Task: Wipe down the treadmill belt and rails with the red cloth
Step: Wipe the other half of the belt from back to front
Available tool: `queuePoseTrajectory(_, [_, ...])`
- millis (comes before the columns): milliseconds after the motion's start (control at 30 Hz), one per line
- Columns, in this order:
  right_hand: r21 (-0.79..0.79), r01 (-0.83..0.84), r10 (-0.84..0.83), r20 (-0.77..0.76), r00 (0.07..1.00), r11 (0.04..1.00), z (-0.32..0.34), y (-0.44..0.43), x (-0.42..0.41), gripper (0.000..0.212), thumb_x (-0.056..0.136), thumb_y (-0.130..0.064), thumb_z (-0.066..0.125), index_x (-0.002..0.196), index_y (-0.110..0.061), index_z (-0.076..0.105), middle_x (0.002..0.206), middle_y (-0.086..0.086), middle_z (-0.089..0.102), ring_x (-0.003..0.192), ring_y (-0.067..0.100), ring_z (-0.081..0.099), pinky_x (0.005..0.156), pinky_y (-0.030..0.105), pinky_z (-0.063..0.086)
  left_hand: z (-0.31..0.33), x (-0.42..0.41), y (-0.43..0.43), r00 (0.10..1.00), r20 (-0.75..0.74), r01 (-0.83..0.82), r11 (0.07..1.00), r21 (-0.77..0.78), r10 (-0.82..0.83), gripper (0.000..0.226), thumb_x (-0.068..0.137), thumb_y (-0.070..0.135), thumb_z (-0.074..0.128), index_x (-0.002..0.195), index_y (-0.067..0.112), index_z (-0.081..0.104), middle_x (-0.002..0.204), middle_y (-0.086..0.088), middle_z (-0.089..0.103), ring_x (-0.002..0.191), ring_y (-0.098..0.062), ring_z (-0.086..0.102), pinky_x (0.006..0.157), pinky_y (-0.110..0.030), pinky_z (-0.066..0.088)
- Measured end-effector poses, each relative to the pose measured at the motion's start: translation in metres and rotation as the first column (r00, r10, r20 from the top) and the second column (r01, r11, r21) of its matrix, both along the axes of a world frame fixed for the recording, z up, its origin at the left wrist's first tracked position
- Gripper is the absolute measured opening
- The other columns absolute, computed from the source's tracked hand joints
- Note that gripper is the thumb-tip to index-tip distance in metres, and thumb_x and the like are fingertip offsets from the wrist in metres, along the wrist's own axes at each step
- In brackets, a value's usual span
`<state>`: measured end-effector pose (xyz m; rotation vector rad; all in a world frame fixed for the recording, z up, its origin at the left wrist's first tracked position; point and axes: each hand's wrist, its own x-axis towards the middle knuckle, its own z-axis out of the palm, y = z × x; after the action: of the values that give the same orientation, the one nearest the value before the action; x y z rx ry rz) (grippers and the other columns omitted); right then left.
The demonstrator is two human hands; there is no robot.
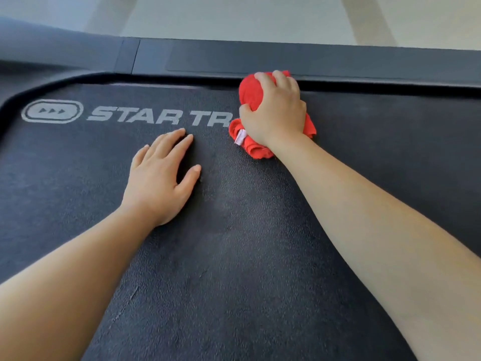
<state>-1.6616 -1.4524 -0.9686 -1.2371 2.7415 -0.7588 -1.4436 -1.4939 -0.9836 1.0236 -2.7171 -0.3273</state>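
Note:
The black textured treadmill belt [234,243] fills most of the view, with grey lettering near its far edge. A bunched red cloth [248,92] with a small white tag lies on the belt against the far rail [208,58]. My right hand [276,110] presses down on the cloth and grips it, covering the end of the lettering. My left hand [161,178] rests flat on the belt, fingers slightly apart, to the left of the cloth and apart from it.
Beyond the dark rail lies a pale floor [247,16]. At the far left the belt's frame curves around a rounded corner [31,87].

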Motion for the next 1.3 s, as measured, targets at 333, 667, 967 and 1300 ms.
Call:
queuePoseTrajectory(333, [0.005,-0.055,0.055,-0.018,0.998,0.998,0.001,0.047,0.059,0.063,0.08,-0.04,0.054,0.14,-0.027,0.038,0.152,0.002,0.027,0.138,0.024,0.021,0.102,0.047,0.031,-0.003,0.0,-0.002,1.0,-0.009,0.012,1.0,-0.006,-0.012,0.059,0.089,0.044,0.039,0.141,0.018,0.038,0.15,0.001,0.032,0.138,-0.019,0.025,0.113,-0.042,0.015])
queuePoseTrajectory(667, [-0.004,-0.022,0.021,-0.018,1.0,1.0,0.0,0.12,0.171,0.062,0.081,-0.038,0.054,0.14,-0.028,0.037,0.153,0.001,0.026,0.14,0.022,0.019,0.102,0.047,0.031,-0.003,0.004,-0.006,0.995,-0.005,0.097,0.995,0.028,-0.097,0.055,0.095,0.035,0.04,0.144,0.011,0.031,0.154,-0.008,0.024,0.142,-0.025,0.017,0.117,-0.042,0.011])
queuePoseTrajectory(967, [-0.079,0.035,-0.037,-0.018,0.999,0.996,-0.004,0.196,0.288,0.061,0.075,-0.038,0.052,0.135,-0.027,0.046,0.149,0.001,0.034,0.138,0.022,0.027,0.097,0.044,0.037,0.001,0.12,0.024,0.949,0.085,0.301,0.953,0.026,-0.302,0.053,0.097,0.039,0.032,0.147,0.022,0.026,0.156,-0.002,0.018,0.144,-0.022,0.012,0.117,-0.044,0.011])
queuePoseTrajectory(1300, [-0.004,0.107,-0.107,-0.008,0.994,0.994,-0.002,0.112,0.23,0.058,0.082,-0.039,0.054,0.137,-0.027,0.041,0.148,0.0,0.033,0.138,0.023,0.023,0.102,0.047,0.034,0.001,0.167,0.04,0.965,0.053,0.255,0.967,0.027,-0.256,0.051,0.097,0.035,0.037,0.145,0.021,0.032,0.155,-0.003,0.023,0.144,-0.023,0.016,0.116,-0.041,0.012])
